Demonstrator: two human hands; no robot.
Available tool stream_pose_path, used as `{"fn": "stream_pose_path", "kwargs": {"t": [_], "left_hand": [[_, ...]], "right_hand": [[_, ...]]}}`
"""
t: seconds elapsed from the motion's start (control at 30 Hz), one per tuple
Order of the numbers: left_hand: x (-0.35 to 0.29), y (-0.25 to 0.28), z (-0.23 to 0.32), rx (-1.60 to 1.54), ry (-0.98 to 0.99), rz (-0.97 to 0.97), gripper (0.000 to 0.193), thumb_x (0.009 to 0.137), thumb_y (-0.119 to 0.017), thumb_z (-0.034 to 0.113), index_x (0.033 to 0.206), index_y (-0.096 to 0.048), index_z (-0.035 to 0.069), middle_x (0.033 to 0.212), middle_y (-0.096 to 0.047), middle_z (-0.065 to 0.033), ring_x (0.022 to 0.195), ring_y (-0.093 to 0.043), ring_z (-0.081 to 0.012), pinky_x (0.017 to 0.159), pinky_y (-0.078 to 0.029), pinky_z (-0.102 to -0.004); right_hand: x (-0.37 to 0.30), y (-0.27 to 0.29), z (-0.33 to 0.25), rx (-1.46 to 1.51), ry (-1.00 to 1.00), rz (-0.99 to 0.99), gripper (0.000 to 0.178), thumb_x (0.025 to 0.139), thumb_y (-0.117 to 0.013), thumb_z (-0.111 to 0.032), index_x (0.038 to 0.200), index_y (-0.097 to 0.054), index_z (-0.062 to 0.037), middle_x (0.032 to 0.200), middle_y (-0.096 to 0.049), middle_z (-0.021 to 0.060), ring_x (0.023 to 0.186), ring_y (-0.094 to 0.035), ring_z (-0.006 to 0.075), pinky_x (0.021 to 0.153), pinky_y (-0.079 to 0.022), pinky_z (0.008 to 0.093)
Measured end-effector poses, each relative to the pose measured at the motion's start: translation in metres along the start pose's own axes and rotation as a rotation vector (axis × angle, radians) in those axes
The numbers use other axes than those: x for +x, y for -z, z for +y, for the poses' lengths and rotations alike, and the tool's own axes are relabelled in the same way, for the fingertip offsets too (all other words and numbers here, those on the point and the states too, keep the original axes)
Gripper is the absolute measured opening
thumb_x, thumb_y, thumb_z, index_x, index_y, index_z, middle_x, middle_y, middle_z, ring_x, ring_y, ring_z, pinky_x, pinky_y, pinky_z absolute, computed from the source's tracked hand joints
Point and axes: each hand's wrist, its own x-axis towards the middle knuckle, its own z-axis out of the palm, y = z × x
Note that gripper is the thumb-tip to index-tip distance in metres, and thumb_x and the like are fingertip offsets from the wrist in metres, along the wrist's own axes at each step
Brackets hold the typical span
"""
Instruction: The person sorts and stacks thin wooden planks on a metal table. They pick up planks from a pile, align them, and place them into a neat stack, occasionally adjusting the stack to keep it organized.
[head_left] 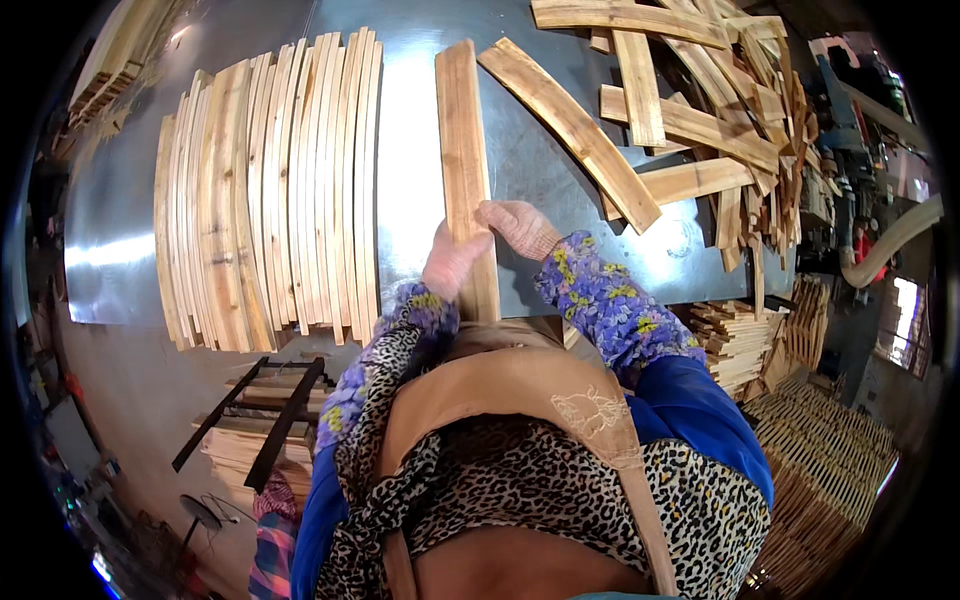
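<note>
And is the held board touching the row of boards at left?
Apart: the head view shows a strip of shiny tabletop between the held board and the row of boards.

Opens just left of the left fingers (470, 246) onto a bare strip of metal tabletop (410, 150), free lengthwise, until barred farther left by the row of planks (300, 190). Ahead of the right fingers (498, 214), opens into a wedge of that tabletop beside the held board (462, 130), pinched narrow at the far end by the slanting plank (576, 132); farther right, meets the jumbled pile of boards (695, 122).
</note>
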Motion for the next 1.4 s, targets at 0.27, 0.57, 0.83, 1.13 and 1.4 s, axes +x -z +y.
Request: {"fn": "stream_pose_path", "kwargs": {"t": [0.27, 0.57, 0.83, 1.13, 1.4], "left_hand": [[-0.02, -0.004, 0.063, 1.153, 0.076, 0.37, 0.059, 0.095, -0.082, 0.024, 0.147, -0.066, 0.0, 0.151, -0.064, -0.0252, 0.133, -0.066, -0.033, 0.109, -0.055, -0.046], [-0.024, 0.04, 0.071, 1.642, -0.332, 0.742, 0.097, 0.096, -0.081, 0.037, 0.175, -0.03, 0.011, 0.171, -0.04, -0.0306, 0.155, -0.044, -0.0486, 0.128, -0.038, -0.0565], [0.033, -0.007, 0.08, 0.695, 0.099, 0.304, 0.122, 0.078, -0.094, 0.044, 0.171, -0.028, -0.002, 0.158, -0.051, -0.034, 0.145, -0.055, -0.0452, 0.124, -0.045, -0.0482], [0.059, -0.012, 0.078, 1.287, 0.143, 0.512, 0.122, 0.074, -0.094, 0.053, 0.167, -0.03, 0.006, 0.138, -0.058, -0.0325, 0.122, -0.065, -0.05, 0.104, -0.056, -0.0586], [0.083, -0.01, 0.097, 1.225, 0.106, 0.487, 0.125, 0.075, -0.095, 0.053, 0.168, -0.03, 0.003, 0.147, -0.055, -0.034, 0.133, -0.06, -0.0506, 0.112, -0.053, -0.0555]], "right_hand": [[-0.001, 0.176, 0.031, -0.704, -0.313, 0.5, 0.112, 0.082, -0.089, -0.049, 0.172, -0.032, -0.0139, 0.154, -0.061, 0.0242, 0.143, -0.06, 0.0416, 0.12, -0.05, 0.0496], [0.034, 0.122, 0.021, 0.341, 0.093, 0.306, 0.058, 0.106, -0.072, -0.047, 0.132, -0.073, 0.0044, 0.118, -0.081, 0.0163, 0.099, -0.078, 0.028, 0.089, -0.064, 0.0378], [0.067, 0.081, -0.008, -0.288, 0.332, 0.275, 0.042, 0.097, -0.066, -0.043, 0.115, -0.071, -0.0051, 0.111, -0.075, 0.0237, 0.108, -0.07, 0.046, 0.099, -0.056, 0.0528], [0.115, 0.388, 0.036, -0.248, -0.246, 0.782, 0.08, 0.094, -0.078, -0.04, 0.16, -0.048, -0.0041, 0.145, -0.07, 0.026, 0.131, -0.069, 0.0416, 0.111, -0.055, 0.0458], [0.048, 0.307, 0.012, -0.838, -0.035, 0.311, 0.058, 0.097, -0.074, -0.033, 0.149, -0.062, -0.0108, 0.125, -0.076, 0.0212, 0.122, -0.071, 0.0406, 0.108, -0.054, 0.0525]]}}
